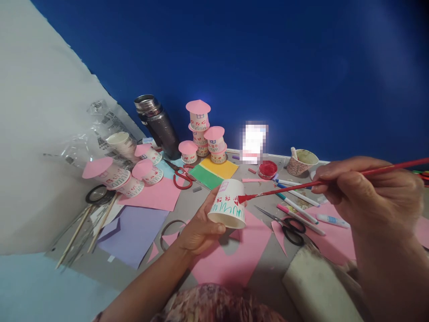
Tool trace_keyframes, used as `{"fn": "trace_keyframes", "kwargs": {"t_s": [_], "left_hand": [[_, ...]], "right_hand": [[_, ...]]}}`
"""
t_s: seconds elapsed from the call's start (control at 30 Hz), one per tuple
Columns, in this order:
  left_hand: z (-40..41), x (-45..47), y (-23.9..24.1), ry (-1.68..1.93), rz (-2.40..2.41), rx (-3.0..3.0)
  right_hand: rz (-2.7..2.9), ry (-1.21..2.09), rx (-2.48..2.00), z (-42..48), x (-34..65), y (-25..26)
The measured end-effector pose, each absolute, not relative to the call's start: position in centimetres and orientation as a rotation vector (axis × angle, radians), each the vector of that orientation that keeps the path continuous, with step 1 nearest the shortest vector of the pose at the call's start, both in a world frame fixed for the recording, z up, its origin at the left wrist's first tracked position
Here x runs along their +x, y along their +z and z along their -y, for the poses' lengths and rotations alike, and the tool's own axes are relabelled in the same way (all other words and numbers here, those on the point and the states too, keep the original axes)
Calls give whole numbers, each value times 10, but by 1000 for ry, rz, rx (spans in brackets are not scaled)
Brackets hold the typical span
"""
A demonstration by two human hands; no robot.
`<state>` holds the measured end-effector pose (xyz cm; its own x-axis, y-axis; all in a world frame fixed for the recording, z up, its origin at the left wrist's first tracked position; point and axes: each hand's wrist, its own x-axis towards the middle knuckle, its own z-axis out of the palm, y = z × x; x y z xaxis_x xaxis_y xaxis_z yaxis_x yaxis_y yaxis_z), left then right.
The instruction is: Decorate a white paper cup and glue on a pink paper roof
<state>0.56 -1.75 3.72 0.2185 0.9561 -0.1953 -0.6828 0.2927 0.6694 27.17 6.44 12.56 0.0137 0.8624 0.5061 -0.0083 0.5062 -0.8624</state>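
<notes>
My left hand (200, 229) is closed round a white paper cup (228, 203), held upside down above the table; the cup bears green grass strokes and red flowers. My right hand (370, 190) pinches a long red paintbrush (301, 185), whose red-loaded tip touches the cup's side. A small pot of red paint (267, 169) stands behind the brush. Finished cup houses with pink roofs (202, 127) are stacked at the back, and more (118, 174) lie at the left.
Pink paper sheets (234, 259), a purple sheet (134, 232), and yellow and green sheets (214, 172) lie on the grey table. Red scissors (181, 176), black scissors (288, 226), several markers (296, 208), a metal flask (157, 125), a patterned cup (301, 162) and tape rolls (97, 194) surround them.
</notes>
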Motion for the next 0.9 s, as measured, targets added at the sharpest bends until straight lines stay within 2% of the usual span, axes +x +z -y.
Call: {"fn": "trace_keyframes", "kwargs": {"t_s": [0.9], "left_hand": [[16,6,37,1179,-583,528]], "right_hand": [[1447,771,-775,-70,281,117]]}}
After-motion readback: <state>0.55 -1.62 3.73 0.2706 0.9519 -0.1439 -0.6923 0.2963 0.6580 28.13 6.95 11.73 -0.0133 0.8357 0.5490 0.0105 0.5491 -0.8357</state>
